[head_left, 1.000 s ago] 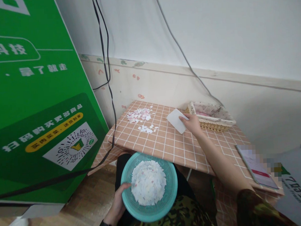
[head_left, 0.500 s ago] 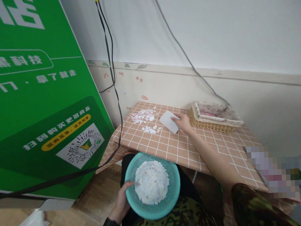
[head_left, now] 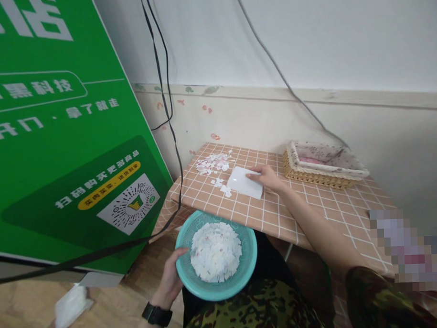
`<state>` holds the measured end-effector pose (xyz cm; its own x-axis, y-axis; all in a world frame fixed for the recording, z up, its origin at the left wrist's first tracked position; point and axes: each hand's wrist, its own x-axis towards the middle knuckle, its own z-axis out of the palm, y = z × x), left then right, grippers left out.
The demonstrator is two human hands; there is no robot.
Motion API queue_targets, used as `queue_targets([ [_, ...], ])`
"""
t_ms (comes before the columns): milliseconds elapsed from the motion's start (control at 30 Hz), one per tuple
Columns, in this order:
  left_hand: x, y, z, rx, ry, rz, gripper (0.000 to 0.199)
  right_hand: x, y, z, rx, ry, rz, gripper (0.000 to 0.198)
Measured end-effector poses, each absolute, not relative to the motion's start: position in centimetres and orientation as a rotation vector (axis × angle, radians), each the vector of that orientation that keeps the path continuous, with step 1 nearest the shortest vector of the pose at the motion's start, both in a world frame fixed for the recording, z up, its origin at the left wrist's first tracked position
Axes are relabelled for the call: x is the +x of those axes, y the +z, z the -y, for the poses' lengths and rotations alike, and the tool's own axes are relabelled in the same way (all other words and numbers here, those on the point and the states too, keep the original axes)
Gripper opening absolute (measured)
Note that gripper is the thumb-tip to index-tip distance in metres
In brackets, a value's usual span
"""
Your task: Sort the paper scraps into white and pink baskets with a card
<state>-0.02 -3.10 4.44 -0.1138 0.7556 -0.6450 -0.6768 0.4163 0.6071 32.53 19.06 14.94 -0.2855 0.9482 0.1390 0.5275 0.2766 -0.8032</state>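
My left hand (head_left: pixel 175 270) grips the left rim of a round teal plastic colander (head_left: pixel 251 258), its thumb over the edge and the other fingers hidden below. Inside the colander lies a heap of small white paper pieces (head_left: pixel 216 252). On the table, my right hand (head_left: pixel 267 178) pinches a white flat scraper (head_left: pixel 243 183), held low over the checked cloth. Its left edge is against or very near a few loose white pieces (head_left: pixel 224 188). A larger pile of white and pink paper pieces (head_left: pixel 213 163) lies farther back to the left.
A lined wicker basket (head_left: pixel 319 175) stands at the table's back right. The table (head_left: pixel 278 219) wears a brown checked cloth. A big green panel (head_left: pixel 60 141) rises on the left, with a black strap (head_left: pixel 166 118) hanging before it. A white plastic bag (head_left: pixel 71 305) lies on the floor.
My right hand has moved the scraper left and nearer, up to the loose pieces, which sit closer together. The colander has shifted slightly left and up in view, with my left hand still on it.
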Motion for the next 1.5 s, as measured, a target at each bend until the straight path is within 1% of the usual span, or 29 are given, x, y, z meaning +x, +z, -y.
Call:
queue_targets([
  [133, -0.5, 4.8, 3.1, 0.164, 1.186, -1.14, 0.009, 33.0, 15.3, -18.5, -1.3, 0.976, 1.89, 0.039],
  [367, -1.2, 5.3, 2.8, 0.188, 1.134, -1.07, 0.022, 32.3, 15.3, -17.6, -1.314, 0.981, 1.954, 0.038],
  [600, -1.3, 5.8, 3.0, 0.22, 1.081, -0.967, 0.025, 31.4, 15.6, -16.5, -1.297, 1.027, 1.901, 0.037],
  [800, -1.2, 6.1, 2.7, 0.197, 1.088, -0.95, 0.027, 29.8, 15.6, -14.8, -1.11, 1.322, 2.062, 0.043],
  [867, -1.3, 6.2, 2.5, 0.194, 1.11, -0.964, 0.026, 30.1, 15.4, -15.3, -1.149, 1.261, 1.983, 0.043],
  [967, -1.4, 6.1, 2.1, 0.198, 1.143, -0.999, 0.022, 30.9, 14.9, -16.7, -1.307, 0.99, 1.752, 0.042],
  [1033, -1.5, 6.0, 1.9, 0.2, 1.152, -1.012, 0.021, 31.2, 14.3, -17.6, -1.355, 0.888, 1.681, 0.043],
  [1233, -1.6, 6.1, 0.9, 0.236, 1.198, -1.038, 0.018, 29.3, 13.6, -17.0, -1.295, 1.089, 1.763, 0.047],
  [1400, -1.6, 6.6, 0.5, 0.219, 1.197, -1.013, 0.019, 27.6, 15.1, -15.7, -1.071, 1.358, 2.077, 0.042],
  [1433, -1.6, 6.7, 0.5, 0.219, 1.199, -1.012, 0.019, 27.6, 15.4, -16.0, -1.061, 1.359, 2.083, 0.041],
  [1500, -1.5, 6.9, 0.6, 0.228, 1.201, -1.003, 0.021, 27.7, 15.8, -17.3, -1.122, 1.218, 1.995, 0.04],
])
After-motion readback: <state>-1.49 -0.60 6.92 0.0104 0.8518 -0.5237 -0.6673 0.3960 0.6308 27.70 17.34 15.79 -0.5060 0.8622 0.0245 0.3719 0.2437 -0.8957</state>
